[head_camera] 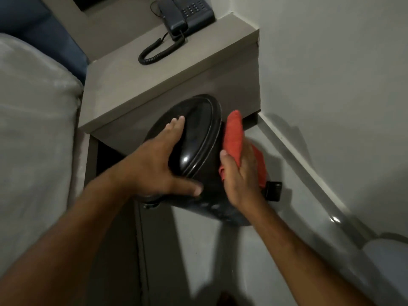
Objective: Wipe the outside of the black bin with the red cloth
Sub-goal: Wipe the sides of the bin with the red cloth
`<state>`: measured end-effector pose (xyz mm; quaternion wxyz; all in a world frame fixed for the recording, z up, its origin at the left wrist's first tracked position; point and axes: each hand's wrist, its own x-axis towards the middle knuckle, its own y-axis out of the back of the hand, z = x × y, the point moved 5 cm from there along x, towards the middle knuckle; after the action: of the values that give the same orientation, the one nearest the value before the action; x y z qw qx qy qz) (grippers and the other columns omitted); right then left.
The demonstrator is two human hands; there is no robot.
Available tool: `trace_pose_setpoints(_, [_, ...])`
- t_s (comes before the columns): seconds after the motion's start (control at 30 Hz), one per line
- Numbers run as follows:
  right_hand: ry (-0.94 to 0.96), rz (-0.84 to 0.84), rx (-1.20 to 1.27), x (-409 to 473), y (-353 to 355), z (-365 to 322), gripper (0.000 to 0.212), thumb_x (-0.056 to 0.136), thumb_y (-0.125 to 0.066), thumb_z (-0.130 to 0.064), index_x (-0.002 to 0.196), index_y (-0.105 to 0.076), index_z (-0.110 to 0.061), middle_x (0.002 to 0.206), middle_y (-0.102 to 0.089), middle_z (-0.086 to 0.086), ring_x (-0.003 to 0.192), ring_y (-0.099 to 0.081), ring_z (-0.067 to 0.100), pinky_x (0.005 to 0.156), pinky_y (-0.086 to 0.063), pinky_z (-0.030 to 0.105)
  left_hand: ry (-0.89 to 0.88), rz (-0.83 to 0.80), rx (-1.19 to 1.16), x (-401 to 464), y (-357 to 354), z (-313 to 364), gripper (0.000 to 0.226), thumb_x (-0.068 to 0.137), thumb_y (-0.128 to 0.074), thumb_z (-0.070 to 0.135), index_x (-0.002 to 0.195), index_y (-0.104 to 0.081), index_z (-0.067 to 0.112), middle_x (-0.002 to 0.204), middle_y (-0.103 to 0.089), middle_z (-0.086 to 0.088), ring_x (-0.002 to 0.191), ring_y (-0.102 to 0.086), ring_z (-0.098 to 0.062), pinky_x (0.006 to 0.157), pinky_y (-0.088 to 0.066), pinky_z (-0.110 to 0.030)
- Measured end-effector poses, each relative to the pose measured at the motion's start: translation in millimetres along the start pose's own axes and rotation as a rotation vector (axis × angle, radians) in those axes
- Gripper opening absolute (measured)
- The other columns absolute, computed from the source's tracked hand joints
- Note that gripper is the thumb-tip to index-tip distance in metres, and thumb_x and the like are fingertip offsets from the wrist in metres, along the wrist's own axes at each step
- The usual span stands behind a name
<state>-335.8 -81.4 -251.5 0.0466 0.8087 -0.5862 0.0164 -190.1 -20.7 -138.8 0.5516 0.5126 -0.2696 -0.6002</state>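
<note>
The black bin [199,138], oval with a glossy lid, is tilted on the floor in front of the grey nightstand. My left hand [159,164] lies flat on the lid, fingers spread over its top and thumb along the lower edge, holding it steady. My right hand [240,175] is closed on the red cloth [234,135] and presses it against the bin's right side. Part of the cloth hangs behind my hand. The bin's black pedal [273,191] sticks out at the right. The bin's far side is hidden.
A grey nightstand [167,80] stands just behind the bin, with a dark corded telephone [187,12] on top. A bed with pale covers [33,129] fills the left. A wall and skirting [309,155] run along the right. Grey floor lies below.
</note>
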Motion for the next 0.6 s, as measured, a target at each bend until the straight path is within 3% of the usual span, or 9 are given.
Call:
trace_pose_setpoints(0.07, [-0.069, -0.012, 0.028, 7, 7, 9, 0.074, 0.087, -0.043, -0.047, 0.151, -0.045, -0.010, 0.151, -0.052, 0.017, 0.141, -0.047, 0.034, 0.116, -0.035, 0.059, -0.080, -0.144, 0.150, -12, -6, -19, 0.154, 0.043, -0.083, 0.064, 0.146, 0.028, 0.037, 0.163, 0.020, 0.003, 0.149, 0.013, -0.021, 0.121, -0.008, -0.049])
trace_pose_setpoints(0.13, [-0.121, -0.025, 0.055, 8, 7, 17, 0.066, 0.089, -0.046, -0.041, 0.146, -0.051, -0.008, 0.142, -0.059, 0.018, 0.132, -0.055, 0.033, 0.112, -0.043, 0.052, -0.054, -0.116, 0.199, -13, -1, -26, 0.148, 0.045, -0.077, 0.063, 0.149, 0.024, 0.034, 0.165, 0.009, -0.007, 0.150, 0.000, -0.031, 0.119, -0.018, -0.055])
trace_pose_setpoints(0.2, [-0.208, -0.018, 0.160, 7, 9, 23, 0.062, 0.090, -0.046, -0.042, 0.143, -0.055, -0.012, 0.135, -0.066, 0.010, 0.126, -0.061, 0.024, 0.106, -0.048, 0.038, -0.082, 0.046, 0.276, -12, 7, -14, 0.132, 0.050, -0.068, 0.069, 0.155, -0.001, 0.027, 0.157, -0.031, -0.015, 0.138, -0.039, -0.032, 0.109, -0.039, -0.050])
trace_pose_setpoints(0.27, [-0.234, -0.014, 0.279, 6, 10, 23, 0.051, 0.092, -0.046, -0.042, 0.133, -0.064, -0.018, 0.120, -0.074, -0.006, 0.113, -0.067, 0.009, 0.096, -0.052, 0.026, -0.150, 0.300, 0.387, -12, 10, 12, 0.111, 0.054, -0.058, 0.073, 0.147, -0.037, 0.016, 0.123, -0.067, -0.012, 0.102, -0.067, -0.028, 0.086, -0.055, -0.042])
trace_pose_setpoints(0.33, [-0.166, -0.024, 0.304, 6, 6, 13, 0.039, 0.095, -0.047, -0.039, 0.124, -0.067, -0.022, 0.112, -0.075, -0.012, 0.105, -0.068, 0.002, 0.088, -0.053, 0.019, -0.106, 0.489, 0.391, -7, 10, 35, 0.092, 0.054, -0.051, 0.075, 0.121, -0.062, 0.014, 0.081, -0.071, -0.004, 0.071, -0.067, -0.027, 0.067, -0.054, -0.035])
trace_pose_setpoints(0.4, [-0.099, -0.067, 0.279, 3, -2, -4, 0.047, 0.097, -0.045, -0.040, 0.133, -0.061, -0.014, 0.120, -0.069, -0.001, 0.109, -0.066, 0.007, 0.092, -0.052, 0.021, 0.049, 0.559, 0.340, 1, 12, 41, 0.078, 0.057, -0.051, 0.077, 0.102, -0.067, 0.017, 0.067, -0.063, 0.002, 0.064, -0.062, -0.023, 0.061, -0.048, -0.031])
trace_pose_setpoints(0.5, [-0.035, -0.134, 0.107, -2, -11, -13, 0.068, 0.094, -0.040, -0.052, 0.146, -0.047, -0.009, 0.131, -0.057, 0.009, 0.127, -0.056, 0.025, 0.106, -0.048, 0.038, 0.133, 0.550, 0.346, 7, 21, 29, 0.086, 0.063, -0.049, 0.088, 0.107, -0.067, 0.017, 0.070, -0.064, 0.002, 0.070, -0.062, -0.021, 0.064, -0.044, -0.031])
trace_pose_setpoints(0.53, [-0.037, -0.159, 0.066, -3, -12, -12, 0.074, 0.093, -0.038, -0.057, 0.150, -0.042, -0.011, 0.139, -0.052, 0.013, 0.134, -0.049, 0.036, 0.112, -0.043, 0.052, 0.112, 0.482, 0.376, 7, 21, 22, 0.099, 0.061, -0.046, 0.092, 0.123, -0.060, 0.017, 0.081, -0.069, -0.001, 0.080, -0.066, -0.023, 0.071, -0.048, -0.033])
trace_pose_setpoints(0.6, [-0.023, -0.157, 0.012, -1, -10, -9, 0.077, 0.092, -0.035, -0.062, 0.155, -0.035, -0.019, 0.152, -0.045, 0.017, 0.141, -0.041, 0.041, 0.114, -0.036, 0.063, 0.080, 0.223, 0.370, 4, 16, 6, 0.123, 0.054, -0.048, 0.095, 0.153, -0.023, 0.025, 0.126, -0.065, -0.007, 0.113, -0.062, -0.026, 0.095, -0.045, -0.038])
